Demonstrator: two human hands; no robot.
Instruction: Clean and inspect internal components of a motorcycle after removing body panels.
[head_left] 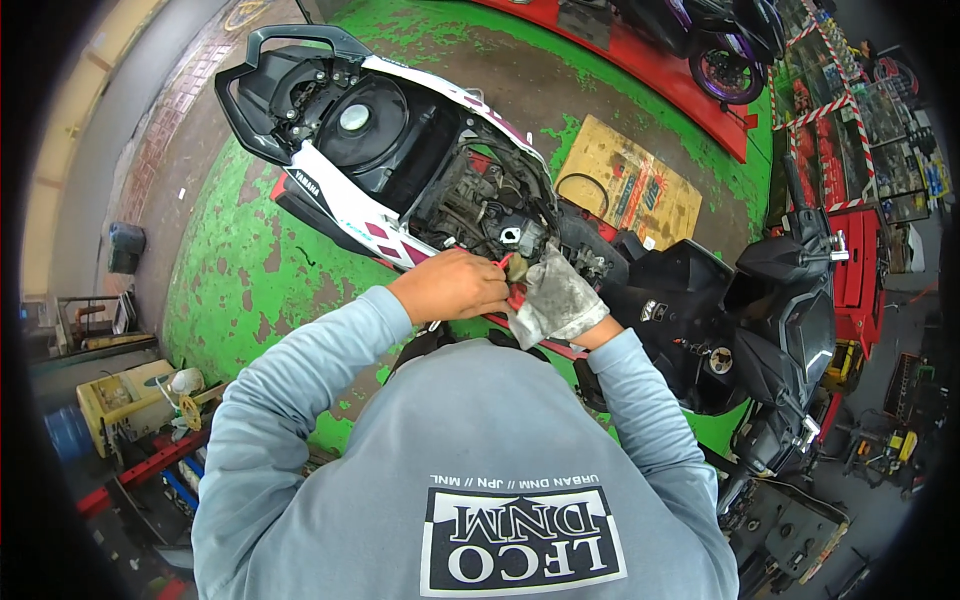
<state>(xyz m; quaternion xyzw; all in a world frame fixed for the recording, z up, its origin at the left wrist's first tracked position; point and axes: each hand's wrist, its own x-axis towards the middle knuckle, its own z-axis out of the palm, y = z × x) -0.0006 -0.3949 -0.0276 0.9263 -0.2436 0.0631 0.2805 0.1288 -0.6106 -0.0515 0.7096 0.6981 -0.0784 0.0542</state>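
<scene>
A scooter lies across the view with its seat off, white and purple side panels [345, 205] at its rear and its engine bay [490, 205] uncovered. At the bay's near edge my bare left hand [455, 285] is closed, its fingertips meeting my right hand. My right hand [560, 300], in a dirty white work glove, is closed too. Between the hands show a small red piece [517, 296] and a dull yellowish piece [517, 268]; what they belong to is hidden by the fingers. A round black fuel tank top [365, 122] with a silver cap sits behind the bay.
Beyond the scooter, flattened cardboard [625, 185] lies on the worn green floor, with a black belt loop [582, 192] on it. Handlebars and dark front bodywork [780, 310] rise at right. A red tool cabinet [855, 265] stands past them. Another motorcycle [725, 70] is at the far right.
</scene>
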